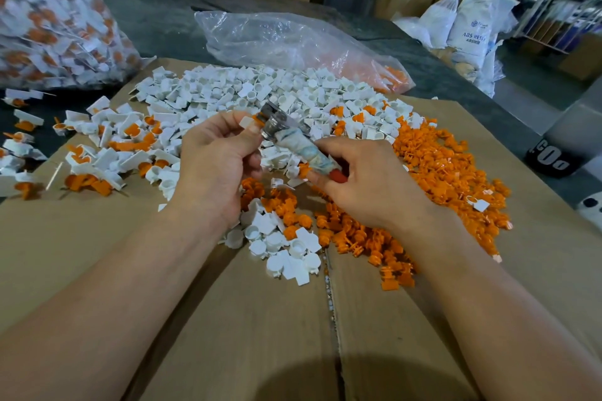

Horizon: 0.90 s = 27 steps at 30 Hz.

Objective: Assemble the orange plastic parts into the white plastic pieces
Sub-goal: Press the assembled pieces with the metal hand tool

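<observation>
I judge much left: assembled pieces (107, 146) heap at left, white pieces (260, 91) and orange parts (439, 166) lie unjoined on the cardboard (81, 254), left hand (215, 156) pinching one white piece (246, 122) against the tape-wrapped tool (293, 137) gripped by right hand (368, 179).

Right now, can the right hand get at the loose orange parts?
Probably yes: the orange parts lie uncovered just beside the right hand, though its fingers already grip the wrapped tool.
</observation>
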{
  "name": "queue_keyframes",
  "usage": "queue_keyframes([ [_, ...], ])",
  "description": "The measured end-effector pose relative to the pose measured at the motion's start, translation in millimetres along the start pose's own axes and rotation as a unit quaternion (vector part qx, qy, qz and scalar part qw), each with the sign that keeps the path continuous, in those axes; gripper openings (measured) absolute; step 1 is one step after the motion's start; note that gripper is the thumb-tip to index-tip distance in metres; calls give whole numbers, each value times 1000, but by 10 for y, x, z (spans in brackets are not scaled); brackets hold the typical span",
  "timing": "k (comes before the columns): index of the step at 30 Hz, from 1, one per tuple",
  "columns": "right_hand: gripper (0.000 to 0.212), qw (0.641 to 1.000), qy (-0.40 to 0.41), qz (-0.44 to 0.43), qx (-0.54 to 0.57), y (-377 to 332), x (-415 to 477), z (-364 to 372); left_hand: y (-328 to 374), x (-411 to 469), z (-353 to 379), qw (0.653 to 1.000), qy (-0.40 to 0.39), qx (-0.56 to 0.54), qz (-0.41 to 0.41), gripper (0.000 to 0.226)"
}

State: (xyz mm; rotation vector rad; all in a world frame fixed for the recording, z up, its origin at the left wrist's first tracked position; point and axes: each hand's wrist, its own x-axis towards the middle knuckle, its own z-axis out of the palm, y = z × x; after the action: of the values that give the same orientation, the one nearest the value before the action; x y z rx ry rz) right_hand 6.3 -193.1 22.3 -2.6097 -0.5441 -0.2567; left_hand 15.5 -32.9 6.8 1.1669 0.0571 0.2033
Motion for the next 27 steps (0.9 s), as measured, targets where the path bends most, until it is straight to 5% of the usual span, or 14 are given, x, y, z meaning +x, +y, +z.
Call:
queue_keyframes([
  [21, 22, 999, 34, -12, -26, -18, -3, 56, 5, 14, -1, 1000, 13, 12, -17, 24],
  [27, 34, 993, 84, 13, -80, 159, 90, 23, 36, 40, -17, 997, 3, -65, -46, 14],
])
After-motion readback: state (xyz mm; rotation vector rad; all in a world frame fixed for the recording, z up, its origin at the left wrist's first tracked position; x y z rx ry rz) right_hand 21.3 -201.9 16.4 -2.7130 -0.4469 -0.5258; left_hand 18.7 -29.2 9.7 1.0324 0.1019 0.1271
